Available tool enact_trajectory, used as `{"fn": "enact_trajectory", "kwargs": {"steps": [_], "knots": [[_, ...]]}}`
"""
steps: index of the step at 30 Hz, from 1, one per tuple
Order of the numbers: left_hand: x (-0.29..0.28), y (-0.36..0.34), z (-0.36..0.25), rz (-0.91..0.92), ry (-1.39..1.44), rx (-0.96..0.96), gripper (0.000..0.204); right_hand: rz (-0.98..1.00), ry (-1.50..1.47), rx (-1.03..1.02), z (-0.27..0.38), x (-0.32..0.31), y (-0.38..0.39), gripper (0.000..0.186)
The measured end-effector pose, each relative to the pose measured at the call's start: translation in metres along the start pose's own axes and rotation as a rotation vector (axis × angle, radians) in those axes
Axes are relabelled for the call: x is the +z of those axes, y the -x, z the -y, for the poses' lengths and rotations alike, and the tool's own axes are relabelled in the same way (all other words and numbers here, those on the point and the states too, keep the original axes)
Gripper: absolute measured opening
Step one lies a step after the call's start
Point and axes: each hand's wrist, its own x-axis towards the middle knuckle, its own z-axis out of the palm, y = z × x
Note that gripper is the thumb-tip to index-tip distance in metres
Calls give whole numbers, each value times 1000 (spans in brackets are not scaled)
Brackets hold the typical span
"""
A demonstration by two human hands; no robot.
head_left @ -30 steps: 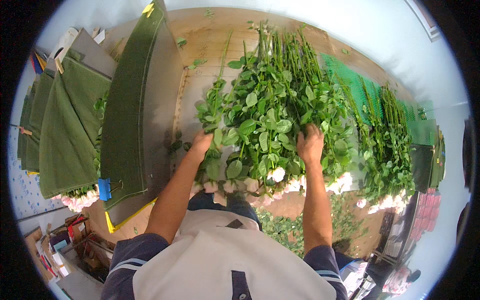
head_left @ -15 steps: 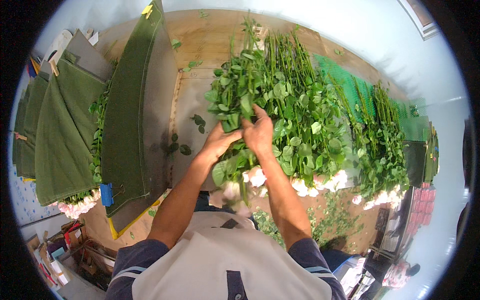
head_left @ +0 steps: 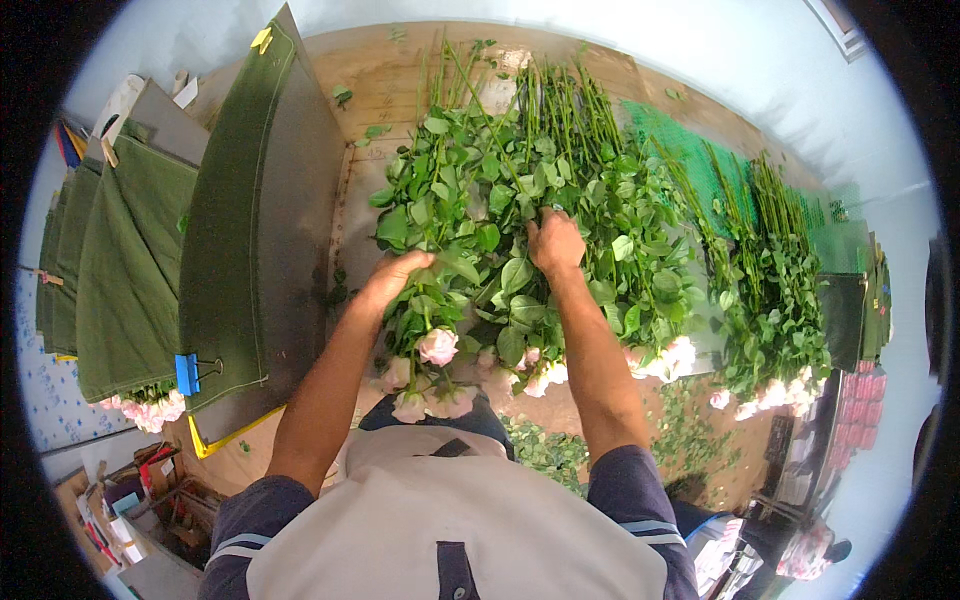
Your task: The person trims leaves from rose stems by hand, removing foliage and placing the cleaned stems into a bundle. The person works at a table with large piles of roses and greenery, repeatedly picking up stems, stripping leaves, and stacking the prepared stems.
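Observation:
Pale pink roses with long leafy green stems lie on the worktop, blooms toward me. My left hand (head_left: 398, 273) is closed around the left bunch of roses (head_left: 437, 347), thumb on top and its other fingers hidden under leaves. Several blooms hang past the near edge below it. My right hand (head_left: 557, 243) is closed among the leaves of the larger rose pile (head_left: 625, 210) to the right. A slanting stem (head_left: 490, 120) runs down toward its fingers; the fingertips are buried in foliage.
Upright boards covered in green cloth (head_left: 232, 230) stand at left, a blue binder clip (head_left: 187, 374) on the nearest. More roses (head_left: 775, 260) lie at right beside green netting (head_left: 690, 170). Fallen leaves (head_left: 690, 440) litter the floor. A cluttered box (head_left: 150, 500) sits lower left.
My hands were together at the gathered stems; now they are apart, left hand leftward, right hand slightly right. The left bunch has spread out and lies lower. My view has shifted slightly.

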Motion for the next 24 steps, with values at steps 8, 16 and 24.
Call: {"fn": "enact_trajectory", "kwargs": {"steps": [8,16,24], "knots": [[-37,39,-19,92,-7,-36,38,-294,-354,247,-67,-27,-27,33],[-40,2,21,-352,-374,-185,67,-449,-240,36,-27,-28,11,41],[-38,13,-4,-238,-456,19,41,487,-1138,341,106,38,59,64]]}}
